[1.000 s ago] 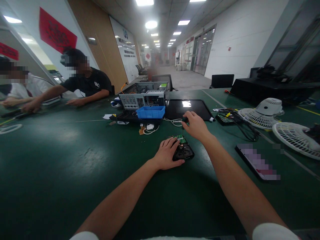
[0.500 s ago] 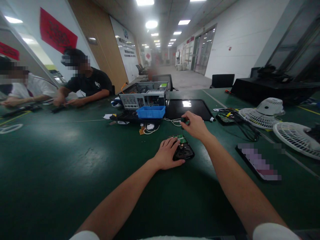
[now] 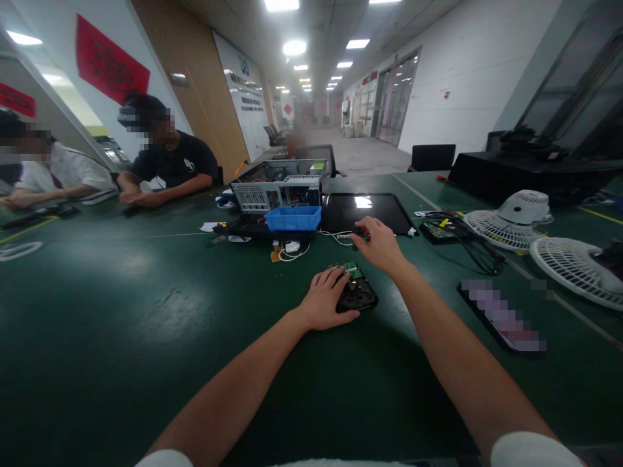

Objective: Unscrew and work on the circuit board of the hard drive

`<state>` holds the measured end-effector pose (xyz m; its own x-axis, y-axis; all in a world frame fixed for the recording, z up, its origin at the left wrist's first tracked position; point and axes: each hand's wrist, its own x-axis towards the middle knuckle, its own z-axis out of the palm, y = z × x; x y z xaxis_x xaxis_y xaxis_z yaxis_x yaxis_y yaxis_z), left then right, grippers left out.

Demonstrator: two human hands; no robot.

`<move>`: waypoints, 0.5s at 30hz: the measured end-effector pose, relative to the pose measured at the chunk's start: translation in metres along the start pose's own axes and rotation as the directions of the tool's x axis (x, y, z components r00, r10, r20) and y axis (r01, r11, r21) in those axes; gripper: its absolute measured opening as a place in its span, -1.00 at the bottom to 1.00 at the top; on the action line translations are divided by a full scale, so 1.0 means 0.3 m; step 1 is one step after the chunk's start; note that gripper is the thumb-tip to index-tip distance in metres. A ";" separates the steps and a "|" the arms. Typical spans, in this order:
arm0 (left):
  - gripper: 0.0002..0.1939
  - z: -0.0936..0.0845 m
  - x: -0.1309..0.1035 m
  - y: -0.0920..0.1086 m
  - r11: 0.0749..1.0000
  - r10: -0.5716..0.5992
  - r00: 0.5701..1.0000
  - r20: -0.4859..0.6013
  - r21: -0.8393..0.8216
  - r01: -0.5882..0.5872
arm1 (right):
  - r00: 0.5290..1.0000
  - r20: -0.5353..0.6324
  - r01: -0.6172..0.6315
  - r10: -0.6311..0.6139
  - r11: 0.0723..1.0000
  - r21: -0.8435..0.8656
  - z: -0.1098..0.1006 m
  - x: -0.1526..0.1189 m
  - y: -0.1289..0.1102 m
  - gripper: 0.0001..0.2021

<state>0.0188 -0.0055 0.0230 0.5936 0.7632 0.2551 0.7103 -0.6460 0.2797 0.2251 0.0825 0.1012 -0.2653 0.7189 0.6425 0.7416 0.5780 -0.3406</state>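
An opened black device (image 3: pixel 363 299) with a green circuit board (image 3: pixel 351 267) at its far end lies on the table in front of me. Across its left side rests my left hand (image 3: pixel 325 299), fingers spread flat on top and thumb along the near edge. The fingers hide part of the casing. Above the far end, my right hand (image 3: pixel 378 245) pinches the dark handle of a small screwdriver (image 3: pixel 357 231). Its thin shaft points down toward the circuit board; where the tip touches, I cannot make out.
Beyond the device stand a blue tray (image 3: pixel 294 219), an open computer case (image 3: pixel 277 191) and a dark flat panel (image 3: pixel 367 214). To the right lie a phone (image 3: pixel 501 316), white fan parts (image 3: pixel 579 269) and a cabled circuit board (image 3: pixel 440 230). Two people sit at the left.
My left hand and the device stay in place. The fingers of my right hand have shifted slightly around the screwdriver handle. The person in black has drawn their hands closer together.
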 end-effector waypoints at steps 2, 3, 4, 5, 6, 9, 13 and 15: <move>0.04 -0.001 0.000 0.001 1.000 -0.002 1.000 0.004 -0.007 0.002 | 1.000 0.014 0.006 -0.006 1.000 0.014 0.003 0.000 0.005 -0.75; 0.04 -0.001 0.000 0.001 1.000 -0.003 1.000 0.003 -0.010 0.003 | 1.000 0.015 -0.001 0.000 1.000 0.013 0.006 0.000 0.008 -0.73; 0.03 -0.001 0.001 0.001 1.000 -0.003 1.000 0.002 -0.012 0.003 | 1.000 0.013 -0.013 0.013 1.000 0.009 0.008 0.000 0.011 -0.73; 0.03 -0.001 0.001 0.001 1.000 -0.001 1.000 -0.001 -0.012 0.001 | 0.999 0.007 -0.031 0.031 1.000 0.004 0.010 0.001 0.014 -0.72; 0.03 0.001 0.001 0.000 1.000 0.001 1.000 -0.003 -0.012 -0.001 | 0.999 0.002 -0.049 0.049 0.999 -0.002 0.012 0.001 0.016 -0.72; 0.03 0.006 0.003 -0.002 1.000 0.006 1.000 -0.006 -0.012 -0.006 | 0.998 0.001 -0.067 0.067 0.997 -0.025 0.010 0.000 0.016 -0.74; 0.03 0.009 0.002 -0.003 1.000 0.003 1.000 -0.009 -0.008 -0.003 | 0.999 -0.009 -0.032 0.031 0.993 -0.114 -0.004 -0.004 -0.003 -0.76; 0.03 0.008 0.001 -0.002 1.000 0.002 1.000 -0.007 -0.002 -0.002 | 1.000 -0.007 -0.024 0.023 0.987 -0.158 -0.011 -0.007 -0.018 -0.76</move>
<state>0.0195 -0.0048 0.0207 0.5923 0.7618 0.2622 0.7085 -0.6475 0.2807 0.2237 0.0767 0.1039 -0.2441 0.7294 0.6391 0.8355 0.4927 -0.2432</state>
